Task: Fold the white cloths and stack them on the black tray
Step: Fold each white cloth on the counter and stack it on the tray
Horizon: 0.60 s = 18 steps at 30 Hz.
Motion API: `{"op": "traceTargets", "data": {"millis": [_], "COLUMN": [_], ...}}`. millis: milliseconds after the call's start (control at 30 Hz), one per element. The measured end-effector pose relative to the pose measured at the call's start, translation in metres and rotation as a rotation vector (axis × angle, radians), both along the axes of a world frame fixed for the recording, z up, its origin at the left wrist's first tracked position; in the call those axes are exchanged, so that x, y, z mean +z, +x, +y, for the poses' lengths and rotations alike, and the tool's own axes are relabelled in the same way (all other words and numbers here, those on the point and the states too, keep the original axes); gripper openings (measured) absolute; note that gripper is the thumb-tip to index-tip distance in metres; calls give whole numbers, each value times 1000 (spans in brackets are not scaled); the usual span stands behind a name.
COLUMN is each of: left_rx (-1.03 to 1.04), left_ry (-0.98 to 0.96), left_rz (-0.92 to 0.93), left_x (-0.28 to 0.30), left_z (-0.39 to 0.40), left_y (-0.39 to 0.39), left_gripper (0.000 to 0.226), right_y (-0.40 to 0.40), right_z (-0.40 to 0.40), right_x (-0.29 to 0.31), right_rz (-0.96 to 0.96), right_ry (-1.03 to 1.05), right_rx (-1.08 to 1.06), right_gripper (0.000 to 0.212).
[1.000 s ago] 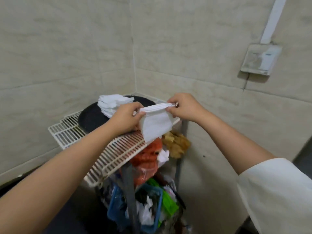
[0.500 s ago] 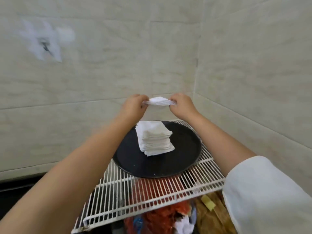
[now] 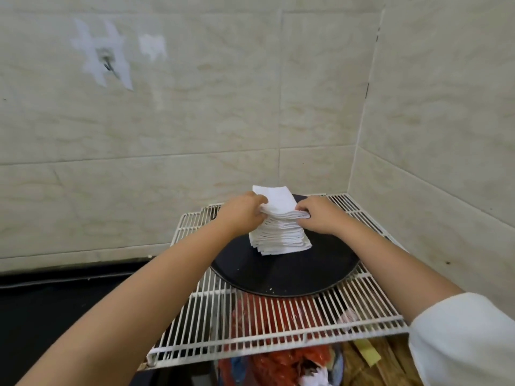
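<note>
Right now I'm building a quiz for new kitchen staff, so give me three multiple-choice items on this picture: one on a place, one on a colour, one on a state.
1. Where does the stack of folded cloths sit?
A. on the black tray
B. on the floor
C. on the bare wire shelf

2. What colour is the wire shelf?
A. black
B. white
C. red

3. What are the hands doing?
A. hanging idle
B. lifting the tray
C. holding the top cloth's near corners

Key: 1 A, the stack of folded cloths rests on the black tray. 2 B, the wire shelf is white. 3 C, the left hand and right hand pinch the top cloth.
</note>
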<state>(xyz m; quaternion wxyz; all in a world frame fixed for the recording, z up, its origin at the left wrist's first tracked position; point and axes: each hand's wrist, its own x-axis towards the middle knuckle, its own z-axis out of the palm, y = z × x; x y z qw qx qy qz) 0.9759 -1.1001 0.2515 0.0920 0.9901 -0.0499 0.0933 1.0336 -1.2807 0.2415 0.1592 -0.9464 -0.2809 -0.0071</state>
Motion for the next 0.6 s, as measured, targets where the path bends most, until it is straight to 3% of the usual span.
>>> {"op": "traceTargets", "data": {"millis": [100,233,433,600], "left_rx": [51,206,543,874], "left_ry": [10,56,108,201], "left_rz": [10,16,-35,-5], "left_x": [4,6,25,32], "left_z": [4,24,93,170], "left_y": [-12,-41,-131,-265], "left_gripper": [41,41,44,42], "right_y": [-7,-21,-74,-176], "right_z": [1,22,132,255], "right_x": [12,31,58,66], "right_rz": [-31,-131,-179,-189], "right_ry": [-114,-175,-104,-64], "right_rx": [-10,41,402,786], "right_gripper": [31,37,41,49]}}
